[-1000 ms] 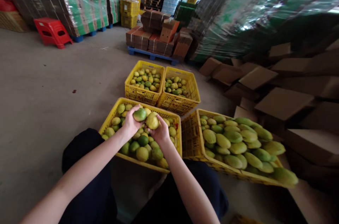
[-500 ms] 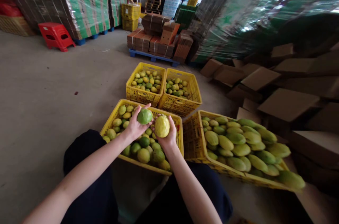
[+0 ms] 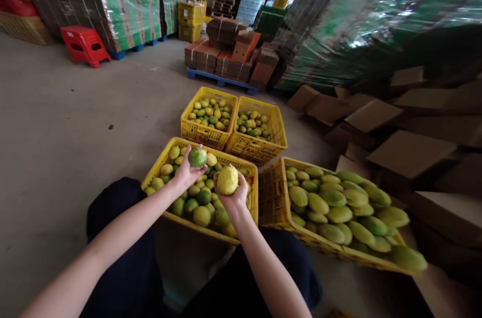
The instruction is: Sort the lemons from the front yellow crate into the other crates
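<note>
My left hand (image 3: 186,171) holds a round green fruit (image 3: 198,157) in its curled fingers. In my right hand (image 3: 234,196) rests a round, bumpy yellow fruit (image 3: 227,180), cupped from below with the thumb at its right side. Both hands are above the near yellow crate (image 3: 152,222), apart from each other. Green and yellow fruits (image 3: 202,216) of a similar kind fill the crate, partly covered by my hands and forearms. The exact kind of fruit cannot be made out.
Right of the near crate, another yellow crate (image 3: 271,197) is heaped with long green-yellow fruits (image 3: 340,214). Two fruit crates (image 3: 203,132) stand just beyond. Cardboard boxes (image 3: 412,154) crowd the right side. A red stool (image 3: 86,46) and a blue pallet (image 3: 222,81) stand farther back.
My left hand has moved left with the green fruit, widening the gap between the hands. My right hand still holds the yellow fruit, now turned slightly. The camera view has shifted a little.
</note>
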Demonstrator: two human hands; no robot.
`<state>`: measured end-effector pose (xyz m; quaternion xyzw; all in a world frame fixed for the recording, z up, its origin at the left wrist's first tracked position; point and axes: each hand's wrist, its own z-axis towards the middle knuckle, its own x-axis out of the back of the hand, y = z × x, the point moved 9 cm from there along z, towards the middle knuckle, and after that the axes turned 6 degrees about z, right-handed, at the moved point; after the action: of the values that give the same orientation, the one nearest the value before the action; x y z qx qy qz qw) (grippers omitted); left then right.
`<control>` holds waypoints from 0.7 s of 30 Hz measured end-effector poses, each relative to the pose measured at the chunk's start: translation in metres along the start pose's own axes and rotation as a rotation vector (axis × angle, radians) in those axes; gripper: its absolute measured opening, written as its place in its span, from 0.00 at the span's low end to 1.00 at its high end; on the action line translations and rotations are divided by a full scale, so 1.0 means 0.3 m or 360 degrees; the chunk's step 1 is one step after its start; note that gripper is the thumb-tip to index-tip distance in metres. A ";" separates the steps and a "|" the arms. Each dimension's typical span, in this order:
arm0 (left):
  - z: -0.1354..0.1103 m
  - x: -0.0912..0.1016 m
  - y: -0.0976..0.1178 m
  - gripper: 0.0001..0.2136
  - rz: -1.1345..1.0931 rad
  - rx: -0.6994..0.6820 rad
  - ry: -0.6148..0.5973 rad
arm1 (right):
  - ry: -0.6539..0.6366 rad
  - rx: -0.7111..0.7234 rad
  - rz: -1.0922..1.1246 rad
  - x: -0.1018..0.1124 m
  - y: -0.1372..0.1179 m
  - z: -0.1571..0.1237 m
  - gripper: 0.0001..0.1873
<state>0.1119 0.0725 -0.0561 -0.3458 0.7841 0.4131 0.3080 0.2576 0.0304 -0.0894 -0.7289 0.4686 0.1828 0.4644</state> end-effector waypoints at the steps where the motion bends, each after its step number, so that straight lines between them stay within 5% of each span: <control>1: -0.005 -0.003 -0.006 0.10 0.0010 0.0025 -0.0015 | 0.0012 -0.0032 0.0043 -0.012 0.002 -0.013 0.10; 9: -0.076 -0.127 -0.004 0.13 0.0038 0.0013 -0.0422 | -0.0604 0.0043 -0.0494 -0.198 -0.036 -0.073 0.17; 14: -0.109 -0.197 0.018 0.21 0.0122 -0.0027 -0.0586 | -0.0590 -0.0019 -0.0404 -0.188 -0.024 -0.052 0.13; 17: -0.097 -0.181 0.009 0.21 -0.0004 0.0024 -0.0503 | -0.0494 -0.0137 -0.0086 -0.164 -0.014 -0.042 0.14; 21: -0.046 -0.081 0.006 0.15 -0.0434 0.0041 -0.0083 | -0.0294 -0.0186 0.0305 -0.133 -0.020 -0.041 0.17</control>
<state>0.1217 0.0685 -0.0301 -0.4344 0.7267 0.3663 0.3861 0.2410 0.0412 -0.0522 -0.6865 0.4799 0.3197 0.4428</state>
